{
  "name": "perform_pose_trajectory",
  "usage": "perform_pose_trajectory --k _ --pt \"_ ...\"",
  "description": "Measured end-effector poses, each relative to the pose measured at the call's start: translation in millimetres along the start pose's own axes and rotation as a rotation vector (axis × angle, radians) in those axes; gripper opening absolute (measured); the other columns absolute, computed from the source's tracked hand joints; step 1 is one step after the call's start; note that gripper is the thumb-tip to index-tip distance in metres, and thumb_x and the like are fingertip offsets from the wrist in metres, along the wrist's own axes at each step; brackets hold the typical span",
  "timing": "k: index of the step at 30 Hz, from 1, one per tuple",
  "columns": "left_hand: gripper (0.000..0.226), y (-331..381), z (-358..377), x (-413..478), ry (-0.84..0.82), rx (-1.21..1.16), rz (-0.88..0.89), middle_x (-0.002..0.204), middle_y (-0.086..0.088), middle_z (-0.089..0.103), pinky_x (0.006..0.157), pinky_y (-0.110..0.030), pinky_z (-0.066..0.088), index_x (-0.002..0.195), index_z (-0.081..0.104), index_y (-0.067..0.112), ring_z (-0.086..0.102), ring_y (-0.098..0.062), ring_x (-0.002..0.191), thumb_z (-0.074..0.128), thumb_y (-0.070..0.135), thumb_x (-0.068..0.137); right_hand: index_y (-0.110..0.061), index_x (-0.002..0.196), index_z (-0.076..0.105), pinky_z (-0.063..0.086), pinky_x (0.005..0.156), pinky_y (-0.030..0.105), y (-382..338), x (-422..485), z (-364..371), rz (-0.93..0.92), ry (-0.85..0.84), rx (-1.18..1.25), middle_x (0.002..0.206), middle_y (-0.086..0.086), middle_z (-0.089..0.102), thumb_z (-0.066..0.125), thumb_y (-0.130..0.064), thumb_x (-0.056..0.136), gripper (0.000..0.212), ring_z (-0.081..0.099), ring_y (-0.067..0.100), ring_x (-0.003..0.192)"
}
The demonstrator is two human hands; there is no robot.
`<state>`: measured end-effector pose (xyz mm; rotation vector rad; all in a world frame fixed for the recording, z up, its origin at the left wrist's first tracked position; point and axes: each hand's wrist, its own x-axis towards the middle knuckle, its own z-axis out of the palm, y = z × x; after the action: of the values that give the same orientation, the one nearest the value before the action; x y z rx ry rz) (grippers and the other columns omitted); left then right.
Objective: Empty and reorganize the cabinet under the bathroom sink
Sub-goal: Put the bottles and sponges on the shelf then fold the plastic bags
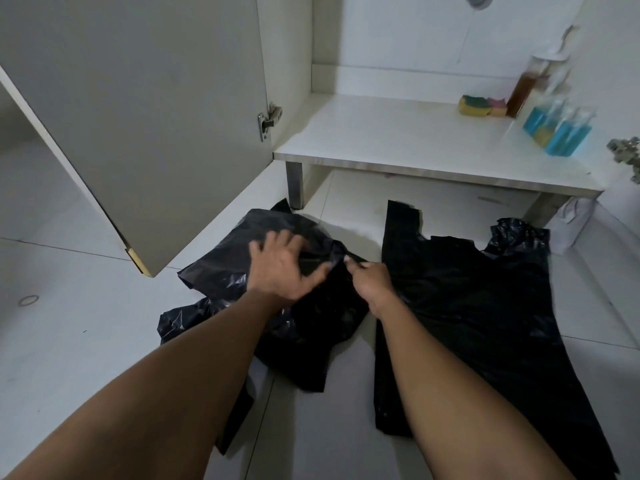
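Head view: presses the crumpled black bag (221, 268), at 9 o'clock on the floor (69, 341), with the spread-flat left hand (280, 268) to keep it still. Pinches its edge with the right hand (369, 284), maybe to pull it smooth. Faces the open cabinet (381, 140) at 12 o'clock, blue bottles (554, 133) inside at 1.

Pale tiled floor (62, 348), dim light.
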<state>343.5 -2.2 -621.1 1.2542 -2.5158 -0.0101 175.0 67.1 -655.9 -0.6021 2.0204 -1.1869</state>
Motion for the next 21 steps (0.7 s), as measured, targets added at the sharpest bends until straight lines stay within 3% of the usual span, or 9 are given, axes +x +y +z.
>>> perform_pose_trajectory --k 3,5,7,9,11,13,17,21 --pt "0.091 18 -4 -10 -0.197 0.035 0.157 0.102 0.009 0.057 0.091 -0.043 0.034 0.098 0.054 0.028 0.053 -0.015 0.102 0.033 0.102 0.05 -0.008 0.097 0.067 0.054 0.088 0.045 -17 -2 -2 0.045 -0.057 0.063 0.098 0.01 0.07 0.058 -0.051 0.09 0.045 0.067 0.029 0.092" --pt "0.088 23 -2 -13 -0.26 0.113 0.162 0.104 0.009 0.057 0.094 -0.044 0.033 0.101 0.053 0.028 0.052 -0.015 0.103 0.045 0.098 0.049 -0.017 0.095 0.062 0.057 0.083 0.045 -29 -8 -4 0.093 -0.1 0.153 0.094 0.004 0.065 0.055 -0.052 0.092 0.036 0.067 0.027 0.088" --pt "0.057 20 2 -11 -0.218 0.142 0.124 0.109 0.005 0.061 0.094 -0.042 0.033 0.108 0.054 0.026 0.055 -0.019 0.107 0.06 0.069 0.07 -0.018 0.098 0.06 0.059 0.08 0.044 -40 -11 -10 0.079 -0.084 0.194 0.09 0.002 0.064 0.056 -0.05 0.093 0.033 0.069 0.025 0.081" --pt "0.032 12 0 -7 -0.146 0.148 0.027 0.111 0.001 0.065 0.091 -0.04 0.034 0.11 0.058 0.027 0.058 -0.022 0.107 0.057 0.04 0.081 -0.017 0.103 0.06 0.06 0.078 0.046 -49 -13 -20 0.052 -0.084 0.182 0.088 0.001 0.063 0.059 -0.046 0.092 0.031 0.066 0.021 0.071" --pt "0.028 1 -8 -1 -0.085 0.12 -0.123 0.112 -0.002 0.064 0.087 -0.04 0.039 0.111 0.062 0.025 0.059 -0.025 0.105 0.053 0.025 0.084 -0.016 0.112 0.06 0.06 0.074 0.049 -58 -13 -29 0.051 -0.171 0.137 0.099 0.003 0.06 0.061 -0.04 0.093 0.03 0.062 0.019 0.065" --pt "0.03 -4 -22 8 -0.028 0.01 -0.307 0.116 -0.007 0.056 0.084 -0.043 0.044 0.114 0.064 0.023 0.056 -0.03 0.108 0.051 0.018 0.088 -0.018 0.118 0.061 0.06 0.072 0.049 -67 -14 -35 0.055 -0.293 0.046 0.112 0.005 0.061 0.058 -0.032 0.096 0.025 0.063 0.018 0.063" --pt "0.026 5 -54 37 0.105 -0.392 -0.615 0.133 -0.008 0.04 0.091 -0.045 0.043 0.109 0.07 0.026 0.041 -0.034 0.124 0.051 0.015 0.095 -0.025 0.115 0.056 0.058 0.078 0.05 -92 -17 -36 -0.028 -0.353 0.021 0.108 0.007 0.069 0.044 -0.026 0.103 0.017 0.073 0.025 0.079" --pt "0.019 25 -69 65 0.308 -0.762 -0.553 0.141 -0.005 0.039 0.092 -0.014 0.028 0.105 0.07 0.017 0.055 -0.023 0.115 0.055 0.012 0.094 -0.027 0.124 0.059 0.056 0.079 0.041 -113 -3 -51 -0.217 -0.122 0.13 0.114 -0.004 0.065 0.048 -0.027 0.101 0.025 0.068 0.015 0.093"
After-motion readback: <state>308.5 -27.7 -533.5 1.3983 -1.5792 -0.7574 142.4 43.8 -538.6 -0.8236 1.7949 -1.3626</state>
